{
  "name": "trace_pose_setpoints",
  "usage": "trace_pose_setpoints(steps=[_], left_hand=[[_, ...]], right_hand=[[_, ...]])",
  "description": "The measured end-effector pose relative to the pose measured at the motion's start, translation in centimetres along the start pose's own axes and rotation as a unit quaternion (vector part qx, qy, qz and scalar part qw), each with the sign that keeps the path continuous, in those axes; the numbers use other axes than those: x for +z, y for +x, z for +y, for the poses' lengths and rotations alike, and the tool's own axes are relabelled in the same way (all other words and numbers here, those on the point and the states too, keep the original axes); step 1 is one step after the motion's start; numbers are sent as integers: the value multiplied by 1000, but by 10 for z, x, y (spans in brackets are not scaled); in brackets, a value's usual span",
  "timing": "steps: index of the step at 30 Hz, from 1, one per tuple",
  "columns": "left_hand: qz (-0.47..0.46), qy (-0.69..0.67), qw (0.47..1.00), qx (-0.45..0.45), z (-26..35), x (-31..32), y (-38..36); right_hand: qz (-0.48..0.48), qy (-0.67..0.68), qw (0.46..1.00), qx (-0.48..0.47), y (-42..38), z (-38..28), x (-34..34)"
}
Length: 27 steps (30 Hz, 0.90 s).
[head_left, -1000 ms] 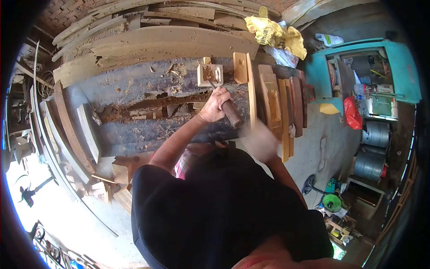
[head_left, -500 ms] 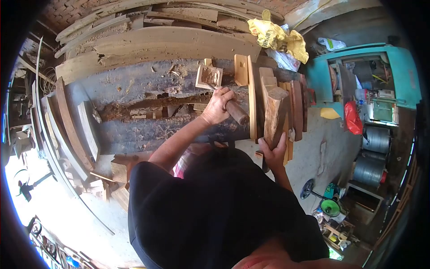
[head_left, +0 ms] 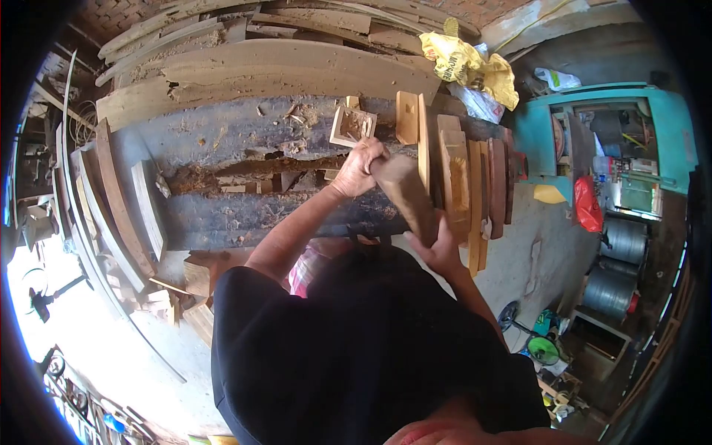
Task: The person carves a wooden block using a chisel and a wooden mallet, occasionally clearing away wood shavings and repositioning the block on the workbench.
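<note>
My left hand [head_left: 359,167] is closed around a chisel, whose wooden handle is now hidden behind the mallet. Its working end points at a hollowed wooden block [head_left: 343,136] with chips in the recess. The block lies on a dark, worn timber bench [head_left: 237,144]. In my right hand [head_left: 439,249] is a thick, rough wooden mallet [head_left: 408,196], slightly blurred. The mallet's far end overlaps the chisel handle right beside my left fist.
Right of the block stand a notched wood piece [head_left: 406,119], a thin upright strip [head_left: 423,148] and several more timber pieces [head_left: 454,170]. Long boards [head_left: 297,70] lie along the back, near a yellow bag [head_left: 463,63]. A teal machine cabinet [head_left: 538,141] is at the right.
My right hand has swung the mallet leftward, from above the timber pieces onto the chisel handle. My left hand stays by the block with the chisel.
</note>
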State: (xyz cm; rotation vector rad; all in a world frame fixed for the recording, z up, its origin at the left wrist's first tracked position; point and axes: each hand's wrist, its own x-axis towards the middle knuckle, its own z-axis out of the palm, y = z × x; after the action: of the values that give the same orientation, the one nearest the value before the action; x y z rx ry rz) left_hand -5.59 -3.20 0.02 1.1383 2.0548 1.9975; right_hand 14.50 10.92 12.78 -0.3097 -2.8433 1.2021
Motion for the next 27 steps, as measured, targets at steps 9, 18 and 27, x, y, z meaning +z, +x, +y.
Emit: trace_pose_setpoints(steps=[9, 18, 27], left_hand=[[17, 49, 999, 5, 0, 18, -7], [-51, 124, 990, 32, 0, 29, -9], [77, 175, 975, 111, 84, -9, 42]], right_hand=[[-15, -187, 957, -223, -4, -15, -16], [123, 128, 967, 185, -23, 39, 10], [262, 208, 936, 109, -34, 15, -15]])
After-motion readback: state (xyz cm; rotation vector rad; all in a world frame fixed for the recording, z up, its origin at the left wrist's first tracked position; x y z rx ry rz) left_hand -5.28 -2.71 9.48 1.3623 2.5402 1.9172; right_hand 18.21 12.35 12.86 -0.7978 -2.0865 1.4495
